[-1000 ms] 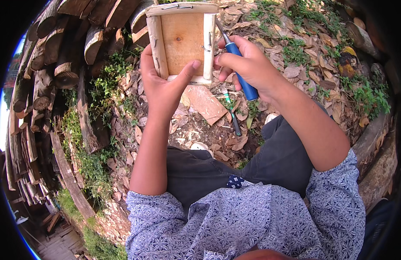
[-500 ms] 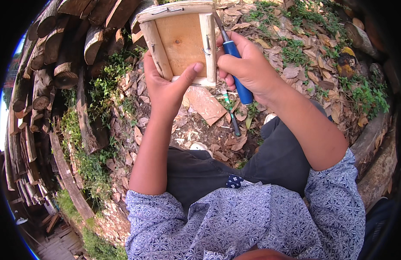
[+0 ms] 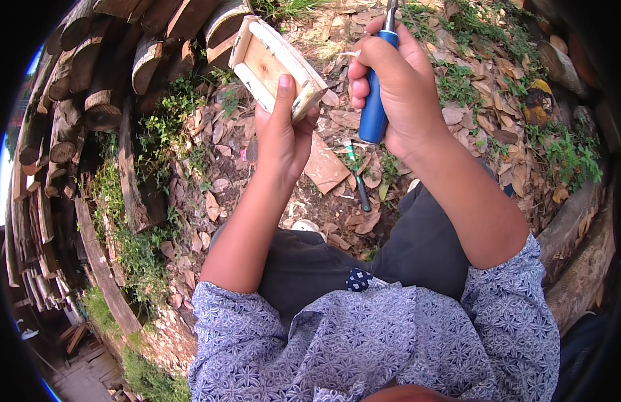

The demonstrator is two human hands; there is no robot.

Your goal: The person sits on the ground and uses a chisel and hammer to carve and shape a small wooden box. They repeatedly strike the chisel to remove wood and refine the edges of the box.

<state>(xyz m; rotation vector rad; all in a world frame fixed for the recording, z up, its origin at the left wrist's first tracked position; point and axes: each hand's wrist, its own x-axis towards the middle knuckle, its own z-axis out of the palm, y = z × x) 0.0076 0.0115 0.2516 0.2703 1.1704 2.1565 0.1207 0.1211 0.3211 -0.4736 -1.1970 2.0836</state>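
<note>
My left hand (image 3: 278,141) grips a shallow wooden tray (image 3: 260,59), a thin board with pale strips along its edges. The thumb lies over the near strip and the fingers are mostly hidden behind. The tray is tilted, its far end up and to the left. To the right, my right hand (image 3: 411,90) is wrapped around a chisel-like tool (image 3: 373,110) with a blue handle and a metal shaft. The shaft points away from me and its tip is cut off by the top edge. A thin pale sliver (image 3: 349,53) sticks out by the right thumb. Tool and tray are apart.
On the leafy ground between my legs lie a flat wooden board (image 3: 326,167) and a slim green-and-black tool (image 3: 360,179). Stacked split logs (image 3: 102,110) rise at the left. Thick logs (image 3: 578,254) lie at the right, near green plants (image 3: 572,154).
The tray has turned and tilted in my left hand, its bent nails no longer plainly seen. My right hand has moved up and right, away from the tray, with the tool upright.
</note>
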